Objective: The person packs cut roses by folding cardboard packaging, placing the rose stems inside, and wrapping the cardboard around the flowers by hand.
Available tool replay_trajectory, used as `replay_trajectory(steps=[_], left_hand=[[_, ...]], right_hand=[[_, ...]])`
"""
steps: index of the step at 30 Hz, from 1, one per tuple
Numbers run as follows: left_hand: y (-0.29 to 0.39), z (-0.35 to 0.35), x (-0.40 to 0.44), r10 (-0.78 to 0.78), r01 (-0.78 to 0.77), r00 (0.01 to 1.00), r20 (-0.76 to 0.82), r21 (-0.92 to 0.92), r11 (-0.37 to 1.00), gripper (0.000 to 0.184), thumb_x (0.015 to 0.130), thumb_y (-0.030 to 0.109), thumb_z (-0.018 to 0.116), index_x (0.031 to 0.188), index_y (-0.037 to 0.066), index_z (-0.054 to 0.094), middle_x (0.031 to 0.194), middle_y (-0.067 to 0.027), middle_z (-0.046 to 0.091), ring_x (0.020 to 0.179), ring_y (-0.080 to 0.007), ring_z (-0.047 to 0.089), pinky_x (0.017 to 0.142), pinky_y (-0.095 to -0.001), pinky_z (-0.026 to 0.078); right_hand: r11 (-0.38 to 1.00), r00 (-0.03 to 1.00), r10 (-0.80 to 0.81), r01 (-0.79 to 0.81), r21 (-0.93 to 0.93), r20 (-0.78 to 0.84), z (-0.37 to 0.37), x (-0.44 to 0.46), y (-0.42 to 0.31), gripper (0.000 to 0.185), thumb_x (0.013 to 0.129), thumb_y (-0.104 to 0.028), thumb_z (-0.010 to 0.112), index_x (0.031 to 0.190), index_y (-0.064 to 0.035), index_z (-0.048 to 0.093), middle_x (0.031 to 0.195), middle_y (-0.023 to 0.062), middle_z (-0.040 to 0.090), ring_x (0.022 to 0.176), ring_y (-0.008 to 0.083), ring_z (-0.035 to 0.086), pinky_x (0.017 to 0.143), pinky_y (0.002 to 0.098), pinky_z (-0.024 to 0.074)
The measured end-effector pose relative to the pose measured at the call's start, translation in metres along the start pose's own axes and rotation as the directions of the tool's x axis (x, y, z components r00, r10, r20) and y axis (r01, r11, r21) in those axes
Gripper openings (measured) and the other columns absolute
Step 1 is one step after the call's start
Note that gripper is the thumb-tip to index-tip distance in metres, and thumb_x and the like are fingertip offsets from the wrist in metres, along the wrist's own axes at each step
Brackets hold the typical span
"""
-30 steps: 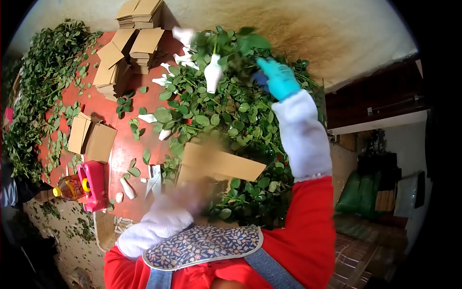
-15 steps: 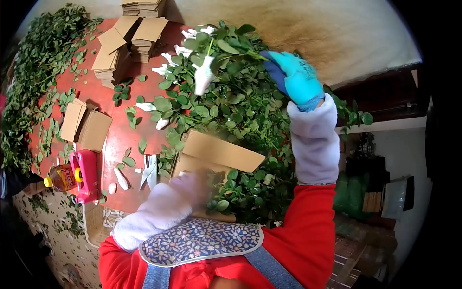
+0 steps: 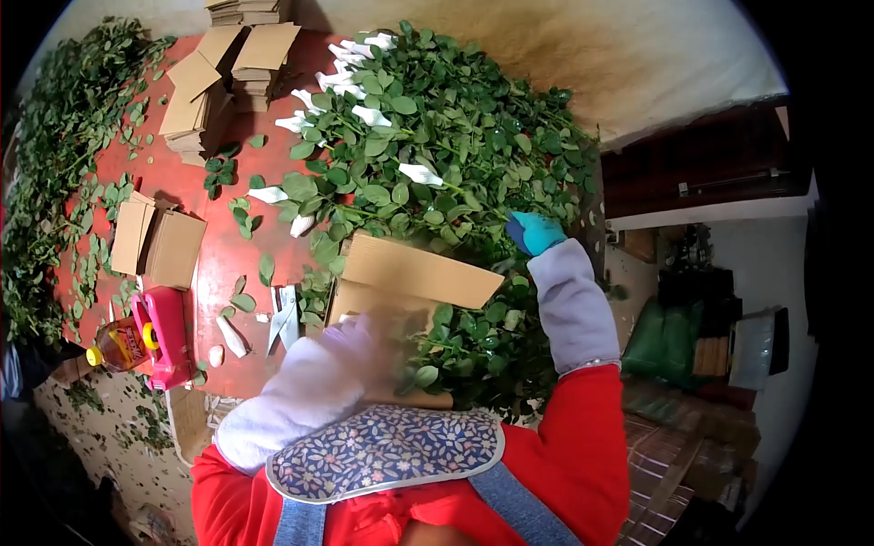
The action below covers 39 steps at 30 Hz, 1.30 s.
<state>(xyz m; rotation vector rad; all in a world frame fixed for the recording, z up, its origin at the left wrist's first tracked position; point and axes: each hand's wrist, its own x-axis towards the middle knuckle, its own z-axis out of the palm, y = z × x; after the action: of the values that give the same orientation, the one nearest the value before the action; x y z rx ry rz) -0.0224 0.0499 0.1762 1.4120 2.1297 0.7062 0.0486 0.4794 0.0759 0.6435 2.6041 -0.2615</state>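
Observation:
My right hand [image 3: 539, 234], in a teal and dark blue glove, is closed round the lower stem of a rose [image 3: 421, 174]. The bud of this rose is covered in a white sleeve and points left over the pile of leafy stems [image 3: 492, 136]. More white-sleeved buds [image 3: 339, 80] stick out at the pile's far left edge. My left hand [image 3: 364, 341] is smeared by motion beside a bent piece of cardboard [image 3: 419, 270]; its fingers cannot be made out. Scissors [image 3: 284, 320] lie to the left of that hand.
Cardboard stacks [image 3: 196, 96] stand at the back of the red table [image 3: 238, 300], with another stack [image 3: 164, 238] nearer. A pink container [image 3: 167, 332] and a yellow-capped bottle [image 3: 118, 344] sit at the left edge. Cut foliage [image 3: 64, 164] is heaped far left.
My right hand has come down and nearer to me, bringing the rose from above the pile to lie low across its leaves. The left hand stays near the cardboard, still blurred.

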Motion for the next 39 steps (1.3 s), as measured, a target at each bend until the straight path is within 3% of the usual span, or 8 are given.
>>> replay_trajectory(steps=[5, 10, 21, 28, 33, 34, 36, 39], left_hand=[[0.007, 0.009, 0.01, 0.014, -0.015, 1.0, -0.017, -0.078, 0.997, 0.052, 0.073, 0.02, 0.067, 0.121, 0.003, 0.054, 0.111, -0.0119, 0.054, 0.081, -0.0261, 0.065, 0.063, -0.0374, 0.053], [0.012, 0.01, 0.011, 0.012, -0.015, 1.0, -0.023, -0.116, 0.993, 0.056, 0.071, 0.021, 0.07, 0.122, 0.004, 0.053, 0.114, -0.0117, 0.054, 0.082, -0.0268, 0.065, 0.064, -0.0373, 0.054], [0.008, 0.008, 0.005, -0.139, 0.124, 0.977, 0.164, 0.101, 0.987, 0.063, 0.067, 0.023, 0.076, 0.123, 0.006, 0.052, 0.121, -0.0118, 0.052, 0.088, -0.0286, 0.064, 0.069, -0.0374, 0.054], [0.013, 0.003, -0.011, -0.167, 0.139, 0.968, 0.186, 0.156, 0.978, 0.065, 0.067, 0.025, 0.078, 0.124, 0.007, 0.051, 0.125, -0.0128, 0.05, 0.1, -0.0292, 0.061, 0.079, -0.0383, 0.052], [-0.002, -0.002, -0.011, -0.274, 0.316, 0.89, 0.364, -0.06, 0.947, 0.064, 0.071, 0.03, 0.076, 0.126, 0.008, 0.052, 0.133, -0.0123, 0.046, 0.104, -0.0286, 0.06, 0.079, -0.0375, 0.053], [-0.005, 0.004, -0.01, -0.294, 0.337, 0.881, 0.371, -0.054, 0.94, 0.065, 0.071, 0.031, 0.075, 0.127, 0.008, 0.051, 0.135, -0.012, 0.045, 0.105, -0.0285, 0.059, 0.08, -0.0376, 0.053], [-0.011, 0.016, -0.008, -0.323, 0.357, 0.872, 0.368, -0.026, 0.934, 0.067, 0.072, 0.033, 0.074, 0.129, 0.008, 0.051, 0.139, -0.0114, 0.043, 0.106, -0.0284, 0.059, 0.08, -0.0377, 0.053], [-0.03, 0.039, -0.008, -0.267, 0.223, 0.9, 0.343, 0.163, 0.961, 0.068, 0.073, 0.035, 0.074, 0.132, 0.009, 0.05, 0.143, -0.0099, 0.042, 0.109, -0.0284, 0.058, 0.085, -0.0393, 0.051]], right_hand=[[0.966, 1.0, -0.008, 0.005, -0.26, -0.012, -0.032, -0.033, -0.033, 0.05, 0.083, -0.036, 0.068, 0.124, -0.0101, 0.057, 0.111, 0.0174, 0.062, 0.1, 0.0353, 0.06, 0.084, 0.0449, 0.0477], [0.941, 0.824, -0.337, 0.283, -0.183, -0.456, -0.041, -0.032, -0.09, 0.045, 0.082, -0.032, 0.068, 0.117, -0.0075, 0.057, 0.101, 0.0141, 0.063, 0.09, 0.0347, 0.06, 0.077, 0.0451, 0.0453], [0.893, 0.904, -0.292, 0.141, -0.427, -0.312, 0.038, 0.044, -0.095, 0.022, 0.085, -0.025, 0.059, 0.103, -0.0125, 0.058, 0.103, 0.0101, 0.06, 0.095, 0.0292, 0.059, 0.082, 0.0447, 0.0437], [0.955, 0.88, -0.148, 0.245, 0.165, -0.451, 0.029, 0.029, -0.055, 0.031, 0.088, -0.018, 0.054, 0.118, -0.0104, 0.055, 0.116, 0.0141, 0.057, 0.102, 0.0376, 0.058, 0.087, 0.0439, 0.0463], [0.752, 0.665, -0.023, 0.504, 0.426, -0.747, -0.063, -0.069, -0.034, 0.022, 0.089, -0.006, 0.058, 0.11, 0.0003, 0.06, 0.103, 0.01, 0.063, 0.093, 0.0211, 0.06, 0.085, 0.033, 0.0484], [0.267, 0.799, 0.301, 0.453, 0.851, -0.52, -0.081, -0.095, -0.039, 0.021, 0.091, -0.004, 0.057, 0.111, 0.0008, 0.059, 0.104, 0.0078, 0.062, 0.093, 0.0172, 0.059, 0.087, 0.0293, 0.0477], [0.633, 0.521, 0.061, 0.64, 0.436, -0.852, -0.091, -0.138, -0.046, 0.018, 0.091, 0.001, 0.054, 0.108, 0.0008, 0.059, 0.105, 0.0078, 0.061, 0.093, 0.0137, 0.057, 0.082, 0.0259, 0.0476], [0.606, 0.798, 0.036, 0.461, 0.649, -0.601, -0.114, -0.218, -0.166, 0.014, 0.091, 0.004, 0.047, 0.1, 0.001, 0.058, 0.095, 0.0111, 0.062, 0.071, 0.0157, 0.059, 0.061, 0.0247, 0.0476]])
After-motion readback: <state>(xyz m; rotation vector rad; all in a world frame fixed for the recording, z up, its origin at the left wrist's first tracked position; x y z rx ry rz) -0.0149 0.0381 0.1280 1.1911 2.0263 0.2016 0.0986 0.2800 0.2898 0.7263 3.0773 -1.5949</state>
